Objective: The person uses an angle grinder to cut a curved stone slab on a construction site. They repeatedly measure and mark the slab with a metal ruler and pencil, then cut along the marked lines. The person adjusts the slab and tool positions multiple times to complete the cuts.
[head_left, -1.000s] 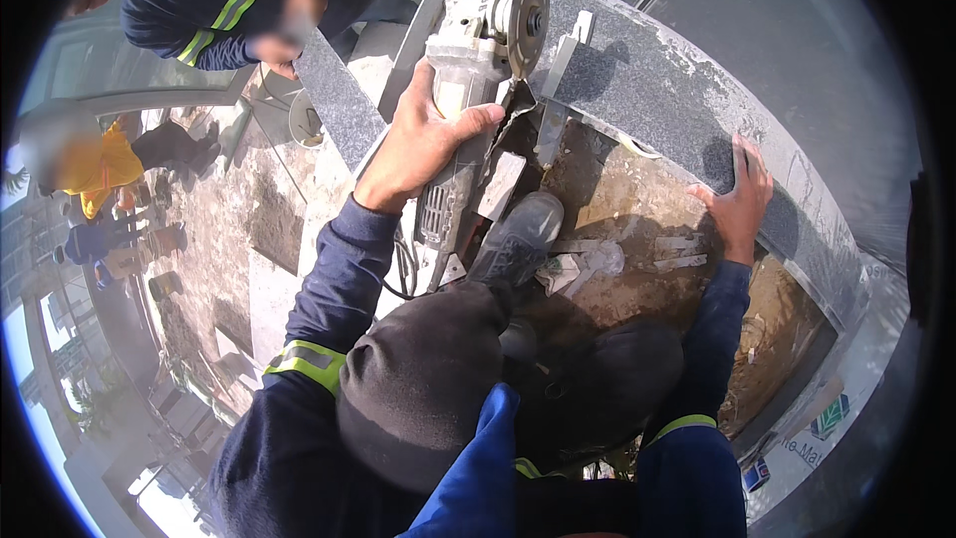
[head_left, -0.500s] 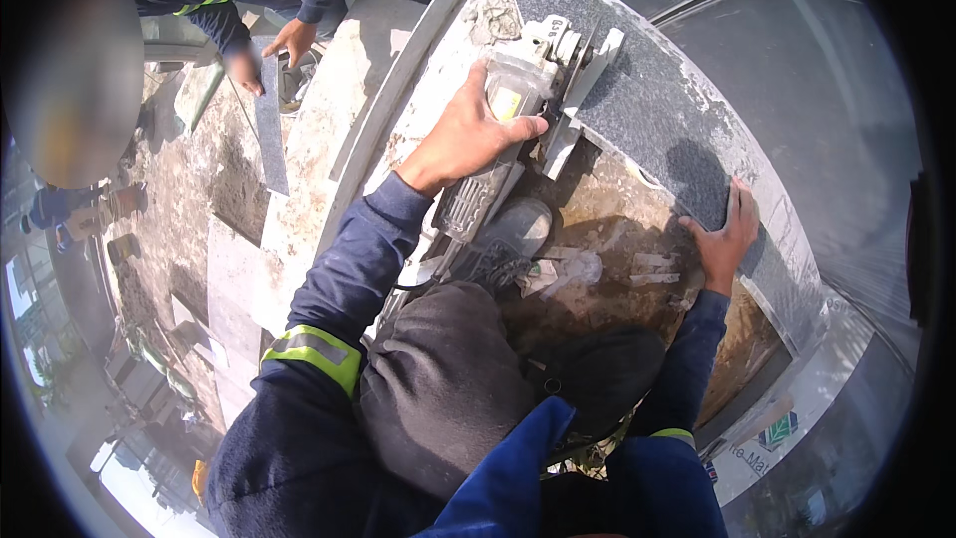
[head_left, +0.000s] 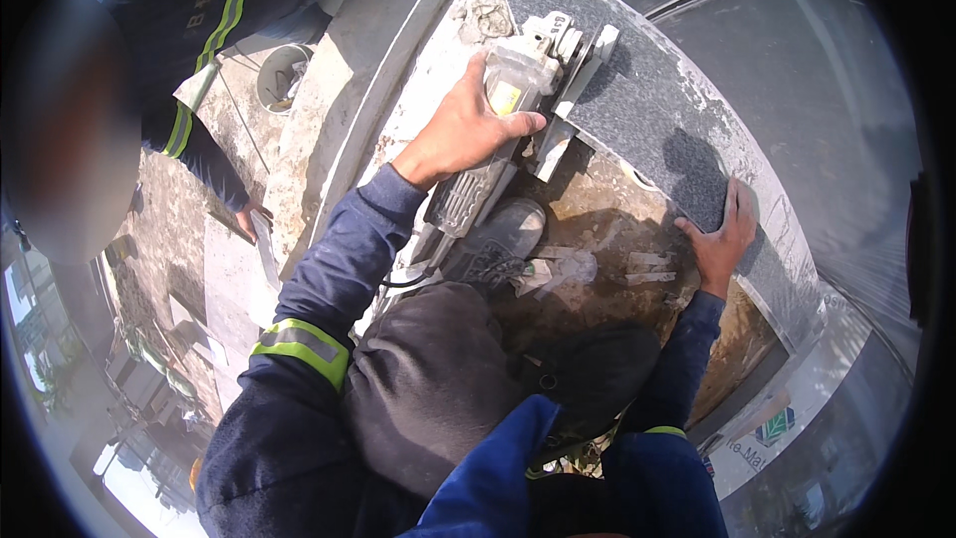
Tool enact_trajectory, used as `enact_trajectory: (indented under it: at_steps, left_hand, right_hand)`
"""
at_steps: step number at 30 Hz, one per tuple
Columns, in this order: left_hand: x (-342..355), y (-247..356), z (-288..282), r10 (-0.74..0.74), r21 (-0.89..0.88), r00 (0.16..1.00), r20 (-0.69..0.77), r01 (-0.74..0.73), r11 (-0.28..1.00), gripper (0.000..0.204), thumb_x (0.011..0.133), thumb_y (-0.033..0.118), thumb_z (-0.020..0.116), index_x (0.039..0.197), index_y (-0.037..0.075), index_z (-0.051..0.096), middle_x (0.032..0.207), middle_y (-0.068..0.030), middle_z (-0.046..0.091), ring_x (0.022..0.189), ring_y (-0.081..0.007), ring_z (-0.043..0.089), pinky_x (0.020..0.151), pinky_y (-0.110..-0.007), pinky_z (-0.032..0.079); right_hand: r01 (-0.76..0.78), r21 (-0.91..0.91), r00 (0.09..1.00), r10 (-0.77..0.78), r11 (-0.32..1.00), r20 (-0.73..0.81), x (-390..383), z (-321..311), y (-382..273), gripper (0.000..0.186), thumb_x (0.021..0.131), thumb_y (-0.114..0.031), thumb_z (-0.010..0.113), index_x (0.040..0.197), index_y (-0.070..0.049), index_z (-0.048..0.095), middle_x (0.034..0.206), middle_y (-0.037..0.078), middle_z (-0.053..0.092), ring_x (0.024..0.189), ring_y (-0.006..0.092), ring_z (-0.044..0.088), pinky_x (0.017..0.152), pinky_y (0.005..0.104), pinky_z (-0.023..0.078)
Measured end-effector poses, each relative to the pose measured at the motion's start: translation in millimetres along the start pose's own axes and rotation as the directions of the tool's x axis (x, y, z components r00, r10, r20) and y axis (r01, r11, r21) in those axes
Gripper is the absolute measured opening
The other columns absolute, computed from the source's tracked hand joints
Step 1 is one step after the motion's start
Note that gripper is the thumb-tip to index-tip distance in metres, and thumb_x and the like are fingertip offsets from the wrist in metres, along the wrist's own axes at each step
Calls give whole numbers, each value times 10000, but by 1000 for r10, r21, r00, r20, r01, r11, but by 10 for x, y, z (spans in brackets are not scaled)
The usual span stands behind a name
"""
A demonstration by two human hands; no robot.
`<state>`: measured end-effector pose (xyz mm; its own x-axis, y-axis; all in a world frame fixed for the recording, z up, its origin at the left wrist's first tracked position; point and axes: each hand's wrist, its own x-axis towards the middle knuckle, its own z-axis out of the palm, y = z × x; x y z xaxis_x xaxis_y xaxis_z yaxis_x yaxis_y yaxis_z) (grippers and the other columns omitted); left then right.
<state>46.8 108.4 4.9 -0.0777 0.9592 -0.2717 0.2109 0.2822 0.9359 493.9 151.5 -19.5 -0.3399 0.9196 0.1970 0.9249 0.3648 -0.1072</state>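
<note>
My left hand [head_left: 476, 130] is wrapped over the body of a grey angle grinder [head_left: 471, 197], thumb on one side and fingers on the other. The grinder's head and disc lie against a narrow pale metal strip [head_left: 585, 72], beside the inner edge of a speckled dark grey stone slab [head_left: 637, 95]. Farther down that slab, my right hand [head_left: 725, 244] grips its narrower part, with the thumb toward the inner edge and fingers across the top. The grinder's cord [head_left: 408, 282] curves back near my knee. Whether the disc is spinning cannot be made out.
A co-worker in a dark jacket [head_left: 199, 25] leans in at the upper left, one hand [head_left: 254, 219] on a pale strip [head_left: 266, 254]. A white bucket [head_left: 282, 78] stands beyond the stone ledge [head_left: 344, 50]. Rubble and a shoe [head_left: 508, 231] lie below me; glass panels border the right.
The co-worker has leaned closer and no longer holds the grey strip up with both hands; one arm now reaches down to the pale strip. My hands stay almost in place.
</note>
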Motion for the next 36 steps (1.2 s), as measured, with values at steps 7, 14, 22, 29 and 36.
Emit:
enact_trajectory:
  at_steps: [7,14,22,29,36]
  left_hand:
    - [-23,28,-8,-2,-19,1000,12,2,1000,983,816,309,879,1457,-174,312,1203,-244,663,1120,-278,652,984,-341,516]
    - [21,-54,-35,-36,60,999,37,34,998,1068,786,384,886,1457,-200,295,1180,-289,666,1123,-325,659,997,-354,509]
    - [45,81,-43,-8,86,1000,28,6,996,1103,782,399,883,1476,-204,275,1257,-331,633,1192,-367,637,1043,-373,494]
    - [51,57,-57,8,69,999,32,-10,998,1128,780,405,884,1477,-221,257,1290,-350,610,1238,-379,618,1076,-369,476]
    - [52,59,-77,-33,108,998,50,28,994,1170,787,414,875,1495,-236,209,1293,-345,612,1245,-378,615,1078,-364,474]
  right_hand:
    - [18,25,1000,-17,1000,-22,5,27,29,1123,607,-691,856,1515,-124,517,1523,85,533,1444,320,445,1180,535,292]
    - [1,14,1000,0,1000,-13,-13,46,39,1147,595,-724,837,1524,-138,508,1532,75,517,1455,309,431,1180,559,283]
    - [-10,16,1000,10,1000,-11,-20,49,42,1156,587,-731,841,1525,-143,509,1527,72,521,1452,306,433,1181,553,283]
    - [-43,7,999,43,999,11,-34,55,34,1166,582,-729,846,1540,-163,495,1546,54,509,1475,302,412,1196,575,259]
    - [-38,28,999,38,999,6,-33,53,36,1162,581,-720,851,1538,-163,497,1548,54,510,1476,301,413,1193,574,261]
